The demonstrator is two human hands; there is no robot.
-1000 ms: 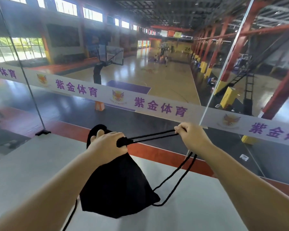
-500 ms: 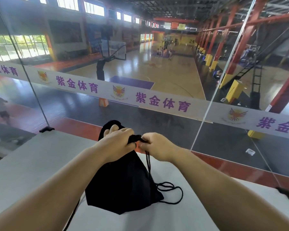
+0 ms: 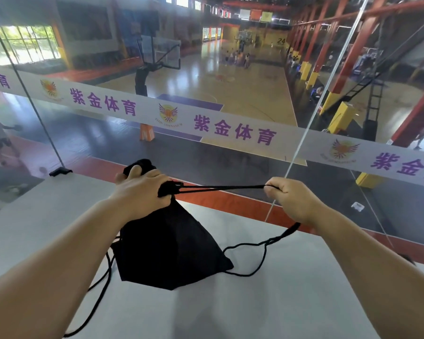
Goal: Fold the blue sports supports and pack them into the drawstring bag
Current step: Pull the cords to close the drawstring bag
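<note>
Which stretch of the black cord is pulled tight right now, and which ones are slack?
The cord running from the bag's neck to the right hand is taut. The loop at the bag's right and the strands at its left lie slack.

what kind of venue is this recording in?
Most likely an indoor sports hall, viewed from a raised level behind glass. A basketball hoop stands over a wooden court with painted lines, and a branded banner strip runs across the glass.

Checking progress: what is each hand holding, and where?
Left hand clamps the black drawstring bag at its gathered neck; right hand grips the taut drawstring cord pulled out sideways.
</note>
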